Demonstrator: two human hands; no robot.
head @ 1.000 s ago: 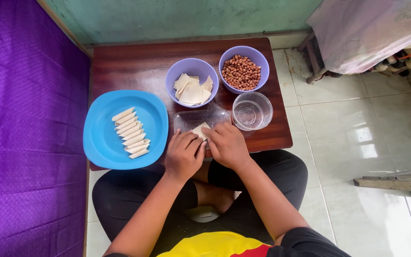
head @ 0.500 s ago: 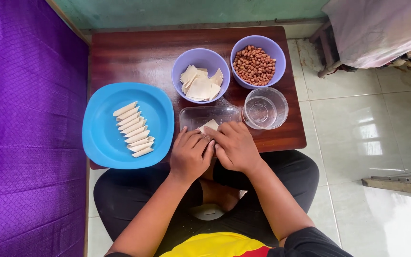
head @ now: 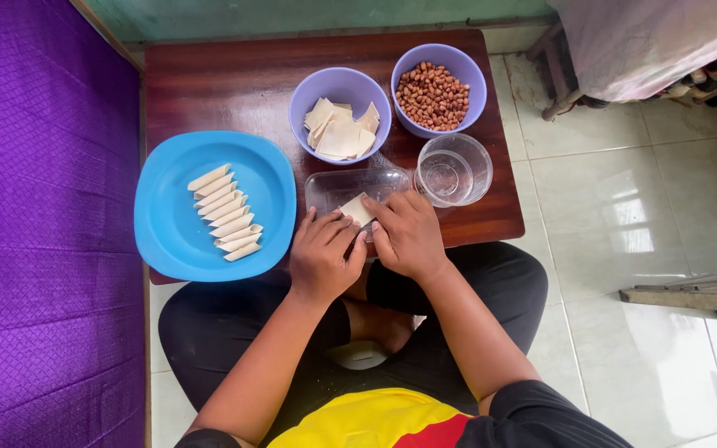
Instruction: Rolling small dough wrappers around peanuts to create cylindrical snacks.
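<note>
My left hand and my right hand meet at the near edge of a low wooden table. Together they pinch a small pale square dough wrapper over a clear plastic tray. To the left, a blue plate carries a row of several rolled wrappers. Behind the hands stand a lilac bowl of flat wrappers and a lilac bowl of peanuts. A clear glass bowl with a little water sits right of the tray.
A purple mat covers the floor on the left. White tiles lie on the right, with a cloth-draped piece of furniture at the upper right and a wooden plank on the floor. My crossed legs are under the table edge.
The view has drifted slightly. Both hands stay on the wrapper at the tray, fingers shifting a little as they work it.
</note>
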